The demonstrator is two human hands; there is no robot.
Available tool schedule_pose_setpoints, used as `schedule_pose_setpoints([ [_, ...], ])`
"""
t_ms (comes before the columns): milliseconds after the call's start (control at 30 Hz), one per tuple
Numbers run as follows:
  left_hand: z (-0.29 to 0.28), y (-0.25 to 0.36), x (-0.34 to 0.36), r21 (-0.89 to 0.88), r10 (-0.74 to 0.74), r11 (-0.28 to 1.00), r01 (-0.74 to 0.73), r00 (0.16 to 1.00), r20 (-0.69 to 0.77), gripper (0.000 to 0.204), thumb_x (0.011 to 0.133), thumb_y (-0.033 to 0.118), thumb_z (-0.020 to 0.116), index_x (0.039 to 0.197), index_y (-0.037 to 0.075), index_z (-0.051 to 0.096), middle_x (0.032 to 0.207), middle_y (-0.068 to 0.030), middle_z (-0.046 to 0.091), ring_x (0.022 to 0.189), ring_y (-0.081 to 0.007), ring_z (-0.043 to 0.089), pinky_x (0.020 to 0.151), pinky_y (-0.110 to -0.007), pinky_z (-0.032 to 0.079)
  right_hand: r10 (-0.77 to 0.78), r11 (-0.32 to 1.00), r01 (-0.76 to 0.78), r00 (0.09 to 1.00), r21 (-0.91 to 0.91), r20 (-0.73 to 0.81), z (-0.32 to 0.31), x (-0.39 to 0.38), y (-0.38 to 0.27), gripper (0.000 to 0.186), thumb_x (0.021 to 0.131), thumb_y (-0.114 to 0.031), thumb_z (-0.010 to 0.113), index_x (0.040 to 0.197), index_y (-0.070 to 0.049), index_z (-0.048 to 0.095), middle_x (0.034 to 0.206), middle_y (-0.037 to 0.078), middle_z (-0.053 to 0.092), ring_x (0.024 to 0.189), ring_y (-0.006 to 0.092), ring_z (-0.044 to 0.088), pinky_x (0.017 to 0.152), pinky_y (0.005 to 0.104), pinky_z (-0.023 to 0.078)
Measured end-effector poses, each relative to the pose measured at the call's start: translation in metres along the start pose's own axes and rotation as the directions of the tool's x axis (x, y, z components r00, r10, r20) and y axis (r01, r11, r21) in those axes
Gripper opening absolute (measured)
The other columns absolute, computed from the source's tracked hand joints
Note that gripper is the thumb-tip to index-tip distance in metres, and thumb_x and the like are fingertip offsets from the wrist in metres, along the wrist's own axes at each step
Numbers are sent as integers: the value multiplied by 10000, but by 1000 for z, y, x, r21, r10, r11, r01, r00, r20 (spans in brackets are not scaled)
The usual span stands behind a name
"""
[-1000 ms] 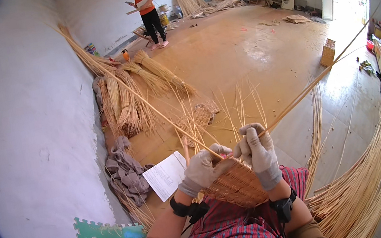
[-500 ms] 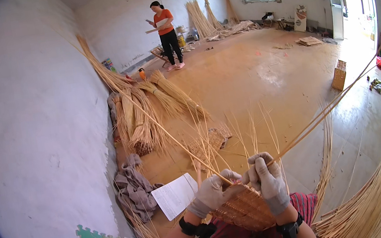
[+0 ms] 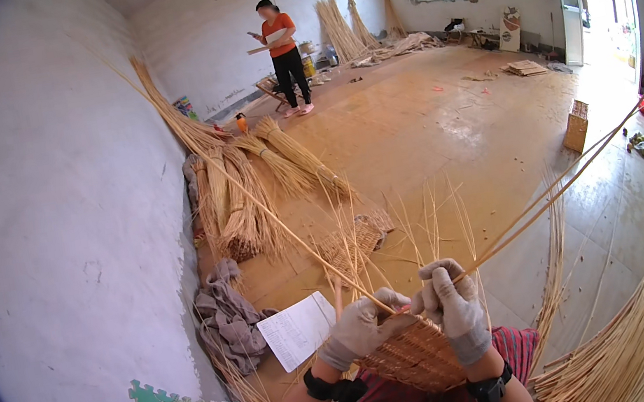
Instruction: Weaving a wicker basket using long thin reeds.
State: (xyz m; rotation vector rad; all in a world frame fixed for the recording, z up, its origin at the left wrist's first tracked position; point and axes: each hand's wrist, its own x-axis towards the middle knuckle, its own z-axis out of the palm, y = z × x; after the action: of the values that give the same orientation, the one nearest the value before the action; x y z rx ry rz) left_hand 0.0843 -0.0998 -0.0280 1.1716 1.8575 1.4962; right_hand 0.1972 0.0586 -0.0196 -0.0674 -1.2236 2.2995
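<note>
A partly woven wicker basket point(image 3: 410, 357) rests on my lap, with thin upright stakes point(image 3: 430, 222) rising from its far side. My left hand point(image 3: 360, 330), in a pale work glove, is closed round its left upper edge. From that grip a long wicker rod point(image 3: 270, 219) runs up and left. My right hand point(image 3: 452, 308), gloved too, is at the right upper edge, its fingers pinched on wicker rods point(image 3: 543, 205) that stretch far out to the right. The fingertips of both hands are close together along the rim.
Bundles of wicker rods point(image 3: 235, 201) lie against the left wall, and loose rods point(image 3: 627, 351) fan out at lower right. A white paper sheet point(image 3: 298, 331) and a grey cloth point(image 3: 229, 315) lie at left. A person point(image 3: 282, 53) stands at the back. Another woven piece point(image 3: 354, 239) sits ahead.
The far ends of the rods on the right have swung slightly lower. Both hands keep nearly the same place on the basket rim.
</note>
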Motion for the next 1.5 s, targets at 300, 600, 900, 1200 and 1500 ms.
schedule_pose_setpoints([
  [300,2,6,2,-21,-3,1000,3,1000,3,275,922,151,816,1130,34,682,954,25,690,922,-47,623,810,-243,524,0,999,0,1000,44,-20,0,4,2,266,1126,-222,448,1132,13,572,605,24,479,561,169,540,585,291,480],
  [600,6,12,7,21,-31,999,31,999,-13,312,908,169,826,1146,23,688,982,-1,722,948,-67,641,858,-247,524,-185,902,119,975,-415,-123,12,-11,14,237,1090,-165,479,1190,28,574,754,67,626,631,150,563,650,304,512],
  [900,2,7,3,-141,-60,988,64,998,31,339,920,171,816,1175,-4,678,1038,-65,749,999,-118,696,890,-266,548,-565,710,241,755,-662,-332,-61,-24,80,96,1025,-94,609,1089,-24,629,923,50,643,823,110,602,752,267,498],
  [1200,5,7,9,-66,-71,995,71,997,-7,330,904,189,837,1136,2,696,998,-25,719,967,-108,668,867,-275,526,-343,194,208,930,-959,133,-70,-40,70,266,942,-370,677,935,-106,707,843,151,697,786,397,676,694,490,527],
  [1500,6,9,10,31,-64,997,66,997,-44,285,917,210,825,1104,28,712,978,-27,725,949,-108,670,854,-287,533,-70,212,185,982,-960,174,-69,-43,55,533,743,-434,879,1054,-43,694,870,203,724,845,414,711,741,487,565],
])
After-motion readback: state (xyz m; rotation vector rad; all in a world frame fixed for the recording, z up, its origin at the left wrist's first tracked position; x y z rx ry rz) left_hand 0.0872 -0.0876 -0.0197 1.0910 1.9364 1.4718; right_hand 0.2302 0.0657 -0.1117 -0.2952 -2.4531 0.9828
